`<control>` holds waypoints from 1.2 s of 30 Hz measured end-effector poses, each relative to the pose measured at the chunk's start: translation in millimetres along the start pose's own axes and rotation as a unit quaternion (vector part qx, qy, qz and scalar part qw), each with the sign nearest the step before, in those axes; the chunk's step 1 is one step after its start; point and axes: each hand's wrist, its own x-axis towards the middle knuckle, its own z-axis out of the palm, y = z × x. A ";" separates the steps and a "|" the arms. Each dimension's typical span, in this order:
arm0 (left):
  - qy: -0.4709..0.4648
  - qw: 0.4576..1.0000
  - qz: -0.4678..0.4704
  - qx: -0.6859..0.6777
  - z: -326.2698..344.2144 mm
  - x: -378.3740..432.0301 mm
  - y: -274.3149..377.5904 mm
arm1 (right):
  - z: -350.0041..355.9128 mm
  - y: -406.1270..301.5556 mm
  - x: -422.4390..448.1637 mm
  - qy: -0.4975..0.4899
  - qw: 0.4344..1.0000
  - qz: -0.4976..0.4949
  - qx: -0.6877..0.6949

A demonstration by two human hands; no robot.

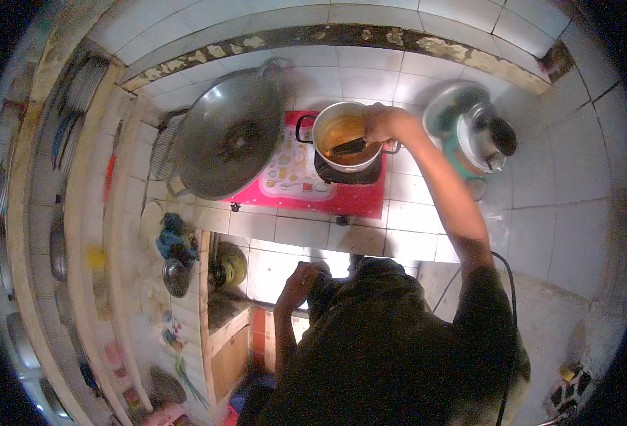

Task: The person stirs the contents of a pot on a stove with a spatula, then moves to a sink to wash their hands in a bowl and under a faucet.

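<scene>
A metal pot [321,121] with black side handles stands on the right burner of a pink stove [356,205] printed with food pictures. Orange-brown liquid [340,130] fills its lower part. Over the pot's right rim, my right hand [381,125] grips a dark utensil [349,146] whose lower part reaches into the pot; its exact kind is unclear. My left hand [307,274] hangs low beside my body, below the counter's front edge, and its fingers cannot be made out clearly. To the left, a large dark wok [212,122] rests tilted over the other side of the stove.
Stacked bowls and metal vessels [470,133] stand at the counter's right. A wire rack [165,149] lies beside the wok. Wall racks with plates [82,96] line the left side. A blue cloth [172,237] and a pot lid [176,278] are at the lower left. A black cable [510,287] runs past my right arm.
</scene>
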 end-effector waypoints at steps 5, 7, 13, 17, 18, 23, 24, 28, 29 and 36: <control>-0.037 0.999 -0.029 0.027 0.9 1.4 4.2 | -4.3 -11.6 -15.3 0.041 0.999 0.017 0.024; -0.040 0.999 -0.015 0.031 3.0 1.7 -3.9 | -1.7 -3.0 -7.9 0.026 1.000 -0.008 0.011; -0.041 0.999 0.010 0.015 2.6 -3.5 -7.0 | -1.0 12.5 -1.9 0.119 0.966 -0.138 -0.186; -0.048 0.999 0.003 0.022 2.6 2.7 -4.0 | 0.5 13.3 -6.9 0.197 0.941 -0.128 -0.241; -0.043 0.998 0.009 0.041 2.7 3.7 -6.5 | 1.3 11.9 -4.8 0.212 0.935 -0.128 -0.253; -0.036 0.998 0.042 0.021 2.5 8.7 -9.2 | 8.0 5.8 4.6 0.268 0.908 -0.131 -0.295; -0.040 0.997 0.058 0.007 1.1 8.2 -9.2 | 7.2 4.3 2.4 0.256 0.914 -0.141 -0.281; -0.030 0.999 0.025 0.002 0.4 3.0 -13.0 | 3.8 -5.2 -2.4 0.195 0.928 -0.132 -0.289; -0.030 1.000 0.010 -0.001 1.5 4.3 -15.3 | 2.6 -4.9 -1.9 0.176 0.929 -0.110 -0.307; -0.055 0.998 -0.026 0.024 4.0 6.1 -14.0 | 11.1 1.6 7.8 0.190 0.927 -0.155 -0.283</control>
